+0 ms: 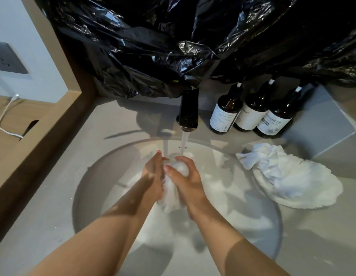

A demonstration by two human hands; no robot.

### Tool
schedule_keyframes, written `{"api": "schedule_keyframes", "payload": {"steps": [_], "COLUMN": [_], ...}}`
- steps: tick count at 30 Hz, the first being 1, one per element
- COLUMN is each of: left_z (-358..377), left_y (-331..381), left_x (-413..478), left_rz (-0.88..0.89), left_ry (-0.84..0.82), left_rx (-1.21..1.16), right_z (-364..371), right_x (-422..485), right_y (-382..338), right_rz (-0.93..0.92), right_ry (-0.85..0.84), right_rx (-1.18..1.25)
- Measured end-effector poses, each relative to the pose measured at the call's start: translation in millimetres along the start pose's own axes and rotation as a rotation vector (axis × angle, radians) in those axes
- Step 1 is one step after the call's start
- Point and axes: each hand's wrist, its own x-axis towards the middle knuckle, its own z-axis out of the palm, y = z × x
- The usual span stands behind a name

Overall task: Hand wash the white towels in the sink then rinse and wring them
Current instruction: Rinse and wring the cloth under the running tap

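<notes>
A wet white towel [173,188] is bunched up between both my hands over the round white sink [258,222]. My left hand [153,176] grips its left side and my right hand [185,180] curls round its top and right side. Water runs from the dark faucet [190,110] onto the top of the bunched towel. A second white towel [288,180] lies crumpled on the grey counter, partly draped over the sink's right rim.
Three brown bottles with white labels [250,114] stand behind the sink at the right. Black plastic sheeting [173,40] hangs over the back wall above the faucet. A wooden ledge [43,136] with a white cable [5,120] borders the counter at the left.
</notes>
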Motion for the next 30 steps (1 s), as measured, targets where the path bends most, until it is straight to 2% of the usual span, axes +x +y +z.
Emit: {"api": "schedule_keyframes", "payload": {"steps": [4, 8, 12, 15, 18, 21, 24, 25, 26, 28, 29, 30], "left_z": [8.1, 2.8, -6.1, -9.9, -19.4, -23.2, -15.7, -11.6, -7.6, -0.2, 3.6, 5.9], "left_y": [-12.2, -13.1, -14.9, -10.0, -7.2, -9.0, -4.6, 0.5, 4.7, 14.3, 19.2, 22.0], "left_x": [-7.4, -10.6, -10.1, -0.5, 3.7, 6.1, 7.3, 6.9, 5.5, 4.8, 5.2, 7.0], "left_rz": [0.121, 0.322, 0.432, 0.358, 0.332, 0.347, 0.360, 0.372, 0.380, 0.406, 0.434, 0.443], "left_ry": [0.133, 0.218, 0.158, 0.103, -0.029, -0.070, -0.021, 0.011, 0.046, 0.142, 0.167, 0.147], "left_rx": [0.050, 0.329, 0.485, 0.595, 0.710, 0.841, 0.829, 0.898, 1.043, 1.478, 1.564, 1.519], "right_z": [-1.4, -5.6, -8.1, -9.3, -10.2, -14.3, -18.0, -19.4, -20.6, -25.9, -29.9, -33.8], "right_x": [1.6, 12.7, 22.0, 29.6, 38.6, 47.4, 42.4, 40.0, 37.1, 31.3, 29.6, 27.2], "right_y": [5.4, -2.7, -1.1, 1.4, -10.5, -26.5, -38.9, -37.5, -34.8, -26.4, -20.7, -19.1], "right_rz": [-0.055, 0.083, 0.327, 0.473, 0.531, 0.565, 0.563, 0.550, 0.519, 0.410, 0.349, 0.297], "right_ry": [0.246, 0.311, 0.171, 0.161, 0.174, 0.201, 0.164, 0.142, 0.137, 0.193, 0.239, 0.269], "right_rx": [-0.137, -0.050, 0.069, 0.146, 0.188, 0.209, 0.198, 0.189, 0.162, 0.017, -0.077, -0.161]}}
